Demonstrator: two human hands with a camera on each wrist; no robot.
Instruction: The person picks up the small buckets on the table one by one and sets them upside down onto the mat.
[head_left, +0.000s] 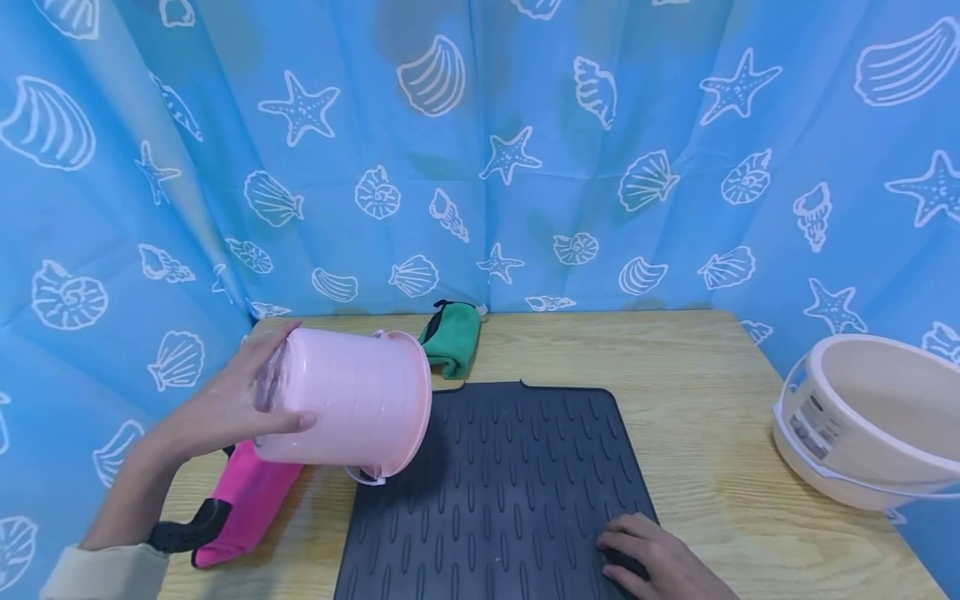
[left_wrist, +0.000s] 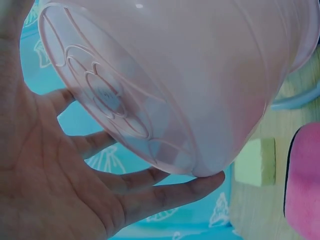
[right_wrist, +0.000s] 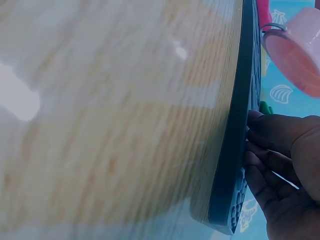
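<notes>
My left hand (head_left: 247, 392) grips a pale pink bucket (head_left: 360, 400) round its base, thumb and fingers spread over the rim of the bottom. The bucket lies sideways in the air over the left part of a dark ribbed mat (head_left: 495, 500), its mouth facing right and its thin handle hanging below. In the left wrist view, several fingertips meet the bottom edge of the bucket (left_wrist: 200, 100). My right hand (head_left: 648, 554) rests with bent fingers on the mat near its right side. Fingertips (right_wrist: 255, 120) touch the mat surface just inside its raised edge in the right wrist view.
A beige bucket (head_left: 802, 425) with a label stands at the table's right edge. Folded pink fabric (head_left: 258, 500) with black trim lies below my left arm, green fabric (head_left: 457, 337) behind the mat. A pale green block (left_wrist: 255, 162) shows beside the pink fabric. A blue curtain (head_left: 480, 167) hangs behind.
</notes>
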